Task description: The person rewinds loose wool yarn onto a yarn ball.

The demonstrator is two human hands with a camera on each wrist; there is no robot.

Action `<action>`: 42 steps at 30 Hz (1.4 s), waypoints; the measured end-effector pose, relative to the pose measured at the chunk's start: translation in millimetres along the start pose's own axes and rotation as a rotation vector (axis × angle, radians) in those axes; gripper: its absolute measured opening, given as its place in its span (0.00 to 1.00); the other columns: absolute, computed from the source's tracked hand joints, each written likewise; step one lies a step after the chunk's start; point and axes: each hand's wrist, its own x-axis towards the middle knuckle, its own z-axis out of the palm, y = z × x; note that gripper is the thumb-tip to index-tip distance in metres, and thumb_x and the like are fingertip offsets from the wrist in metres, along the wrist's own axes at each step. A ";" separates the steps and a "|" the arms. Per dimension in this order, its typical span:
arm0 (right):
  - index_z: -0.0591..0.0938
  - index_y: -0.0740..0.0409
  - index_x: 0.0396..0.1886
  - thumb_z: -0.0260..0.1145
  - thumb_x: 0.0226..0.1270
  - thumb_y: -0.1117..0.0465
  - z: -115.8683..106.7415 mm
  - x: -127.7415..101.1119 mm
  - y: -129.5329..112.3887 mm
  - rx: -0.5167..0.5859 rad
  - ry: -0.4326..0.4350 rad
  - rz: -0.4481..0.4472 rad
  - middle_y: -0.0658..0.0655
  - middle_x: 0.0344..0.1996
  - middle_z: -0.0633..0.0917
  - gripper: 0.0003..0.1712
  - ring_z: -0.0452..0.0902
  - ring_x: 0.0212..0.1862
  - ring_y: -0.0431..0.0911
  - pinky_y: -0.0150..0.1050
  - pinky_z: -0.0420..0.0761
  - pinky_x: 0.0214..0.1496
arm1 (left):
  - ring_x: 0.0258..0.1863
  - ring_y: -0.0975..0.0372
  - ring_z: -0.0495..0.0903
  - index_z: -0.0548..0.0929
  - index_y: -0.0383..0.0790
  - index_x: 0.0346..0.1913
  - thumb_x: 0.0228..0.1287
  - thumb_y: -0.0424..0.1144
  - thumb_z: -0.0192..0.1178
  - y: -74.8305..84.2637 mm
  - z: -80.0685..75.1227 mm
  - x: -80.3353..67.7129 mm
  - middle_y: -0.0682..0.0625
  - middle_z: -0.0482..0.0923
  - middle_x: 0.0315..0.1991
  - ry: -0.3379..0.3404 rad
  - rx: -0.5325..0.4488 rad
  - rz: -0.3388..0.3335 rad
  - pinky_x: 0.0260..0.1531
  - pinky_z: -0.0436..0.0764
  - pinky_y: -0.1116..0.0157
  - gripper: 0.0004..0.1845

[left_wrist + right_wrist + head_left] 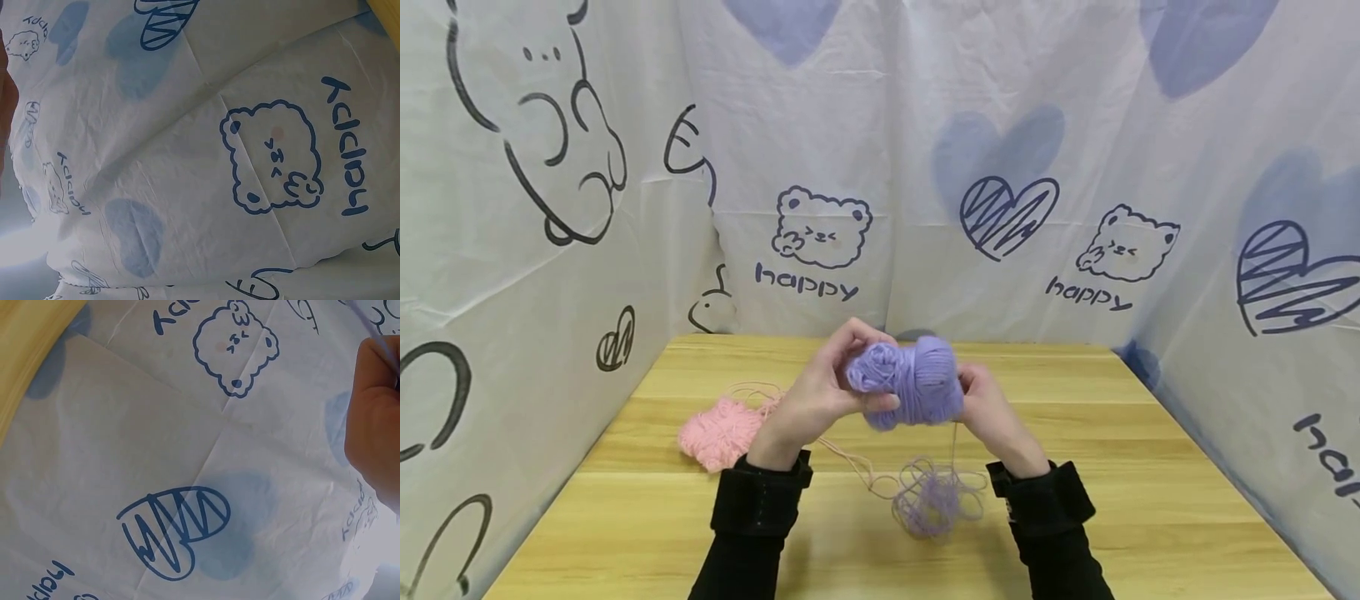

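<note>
A purple yarn skein (913, 382) is held above the wooden table (1150, 500) between both hands. My left hand (820, 392) grips its left end, fingers curled over the top and thumb underneath. My right hand (988, 404) holds the right side from behind, mostly hidden by the skein. A purple strand hangs down from it to a loose purple tangle (934, 498) on the table. In the right wrist view only part of the right hand (375, 419) shows, with a thin strand across it. The left wrist view shows just the printed cloth (187, 156).
A pink yarn skein (722, 432) lies on the table left of my left wrist, its pink strand trailing right toward the purple tangle. White cloth walls (880, 167) printed with bears and hearts enclose the table on three sides.
</note>
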 end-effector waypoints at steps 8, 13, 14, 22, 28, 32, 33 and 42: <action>0.66 0.53 0.20 0.51 0.63 0.73 -1.4 -2.9 4.2 0.006 -0.049 -0.013 0.44 0.13 0.59 0.15 0.49 0.16 0.38 0.33 0.53 0.19 | 0.51 0.55 0.79 0.68 0.38 0.51 0.49 0.24 0.69 -3.4 2.8 1.5 0.43 0.77 0.51 0.084 -0.002 -0.009 0.50 0.82 0.53 0.28; 0.73 0.65 0.25 0.54 0.69 0.68 -1.9 -2.3 2.4 -0.039 -0.035 0.006 0.44 0.12 0.60 0.10 0.52 0.16 0.36 0.33 0.56 0.19 | 0.50 0.56 0.81 0.67 0.38 0.51 0.51 0.26 0.69 -2.1 4.0 3.6 0.41 0.77 0.52 0.170 0.021 -0.003 0.51 0.83 0.53 0.27; 0.75 0.66 0.28 0.55 0.69 0.67 -1.9 -2.0 1.7 -0.048 -0.036 0.008 0.44 0.13 0.61 0.10 0.53 0.16 0.36 0.33 0.57 0.19 | 0.50 0.56 0.81 0.67 0.39 0.51 0.51 0.27 0.69 -1.7 3.9 4.0 0.41 0.77 0.52 0.197 0.031 -0.003 0.51 0.83 0.53 0.27; 0.82 0.65 0.34 0.60 0.70 0.58 -0.1 -1.0 -3.9 -0.134 -0.061 -0.008 0.49 0.15 0.66 0.13 0.58 0.18 0.39 0.34 0.62 0.20 | 0.52 0.51 0.79 0.65 0.39 0.48 0.54 0.27 0.68 -6.8 0.9 10.0 0.40 0.73 0.50 0.349 0.128 0.007 0.51 0.83 0.55 0.24; 0.85 0.57 0.39 0.62 0.69 0.58 0.1 -4.0 -9.3 -0.175 -0.054 -0.042 0.52 0.19 0.71 0.09 0.60 0.21 0.40 0.34 0.64 0.23 | 0.49 0.52 0.78 0.65 0.39 0.47 0.52 0.30 0.70 -13.2 0.6 13.3 0.41 0.73 0.48 0.379 0.231 0.014 0.45 0.85 0.56 0.25; 0.85 0.58 0.39 0.62 0.69 0.60 0.2 -6.5 -11.9 -0.169 -0.036 -0.095 0.48 0.24 0.78 0.08 0.62 0.23 0.39 0.34 0.66 0.26 | 0.49 0.50 0.79 0.67 0.38 0.46 0.50 0.29 0.72 -17.1 -0.4 14.5 0.41 0.73 0.48 0.355 0.307 0.011 0.45 0.85 0.57 0.25; 0.85 0.59 0.39 0.62 0.69 0.60 0.1 -7.0 -12.1 -0.164 -0.030 -0.110 0.47 0.25 0.79 0.08 0.63 0.23 0.39 0.34 0.66 0.26 | 0.49 0.50 0.79 0.67 0.38 0.46 0.49 0.29 0.72 -18.0 -0.7 14.5 0.41 0.73 0.48 0.343 0.328 0.007 0.44 0.86 0.57 0.25; 0.82 0.64 0.35 0.61 0.68 0.66 -2.0 -9.1 -12.2 -0.123 0.061 -0.241 0.47 0.19 0.69 0.05 0.59 0.20 0.41 0.37 0.62 0.23 | 0.49 0.52 0.77 0.72 0.40 0.44 0.42 0.24 0.72 -23.9 0.9 13.0 0.44 0.75 0.47 0.199 0.550 0.018 0.49 0.83 0.56 0.26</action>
